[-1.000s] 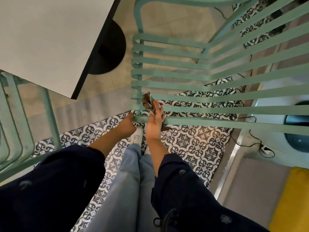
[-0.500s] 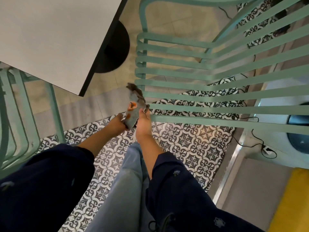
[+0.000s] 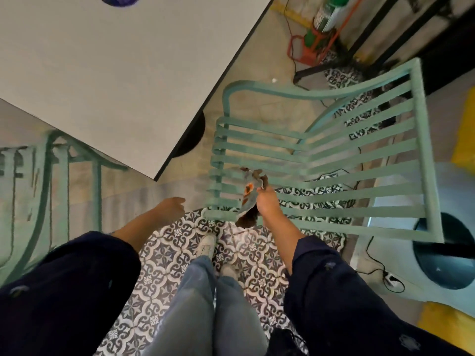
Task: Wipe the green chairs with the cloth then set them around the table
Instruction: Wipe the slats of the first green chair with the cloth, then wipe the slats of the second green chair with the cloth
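A green slatted chair (image 3: pixel 334 160) stands right of the white table (image 3: pixel 115 73), its seat and backrest slats spread in front of me. My right hand (image 3: pixel 266 204) grips a crumpled grey, brown and orange cloth (image 3: pixel 250 199) just above the chair's near left corner. My left hand (image 3: pixel 171 206) hangs free to the left of the chair, holding nothing, fingers loosely curled. A second green chair (image 3: pixel 51 176) is blurred at the far left, partly under the table's edge.
The table's black round base (image 3: pixel 195 134) sits on the floor between table and chair. Cables (image 3: pixel 377 268) run across the patterned tiles at right, beside a pale round unit (image 3: pixel 442 253). A green cylinder on an orange stand (image 3: pixel 321 27) is at the back.
My view has lifted and pulled back, showing the whole chair. My left hand has come away from the cloth and the chair's edge and moved left. The right hand keeps the cloth.
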`<action>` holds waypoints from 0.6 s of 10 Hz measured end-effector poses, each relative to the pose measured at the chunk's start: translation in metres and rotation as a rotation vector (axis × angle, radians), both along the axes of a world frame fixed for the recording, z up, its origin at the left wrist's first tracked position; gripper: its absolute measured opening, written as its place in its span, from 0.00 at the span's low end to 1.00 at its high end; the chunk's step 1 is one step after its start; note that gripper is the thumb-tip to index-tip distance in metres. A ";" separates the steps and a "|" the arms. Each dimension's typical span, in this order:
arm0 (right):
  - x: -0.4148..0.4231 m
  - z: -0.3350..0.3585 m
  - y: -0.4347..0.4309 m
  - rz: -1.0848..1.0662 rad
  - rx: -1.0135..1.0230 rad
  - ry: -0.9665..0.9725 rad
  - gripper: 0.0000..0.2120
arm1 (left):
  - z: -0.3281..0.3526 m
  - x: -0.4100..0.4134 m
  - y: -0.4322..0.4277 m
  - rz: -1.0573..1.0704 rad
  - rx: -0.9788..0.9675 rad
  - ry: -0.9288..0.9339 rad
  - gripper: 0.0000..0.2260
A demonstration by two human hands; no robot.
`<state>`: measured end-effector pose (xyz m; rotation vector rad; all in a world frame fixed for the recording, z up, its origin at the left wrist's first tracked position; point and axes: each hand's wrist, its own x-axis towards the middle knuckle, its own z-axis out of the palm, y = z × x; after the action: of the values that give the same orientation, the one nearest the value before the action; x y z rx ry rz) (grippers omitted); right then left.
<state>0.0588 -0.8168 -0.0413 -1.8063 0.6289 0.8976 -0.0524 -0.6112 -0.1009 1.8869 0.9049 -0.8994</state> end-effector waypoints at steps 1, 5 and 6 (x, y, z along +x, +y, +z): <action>-0.004 0.020 -0.006 0.446 -0.200 -0.133 0.17 | 0.029 -0.002 -0.008 0.017 0.005 -0.058 0.20; -0.089 0.086 0.035 1.077 -0.097 -0.471 0.16 | 0.147 -0.128 -0.032 0.111 0.191 -0.196 0.18; -0.120 0.094 0.068 1.196 -0.045 -0.500 0.15 | 0.171 -0.180 -0.022 0.240 0.276 -0.239 0.18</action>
<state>-0.0609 -0.7486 0.0529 -2.2934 -0.8657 1.0726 -0.2322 -0.6334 0.0705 2.0101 1.1208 -0.4114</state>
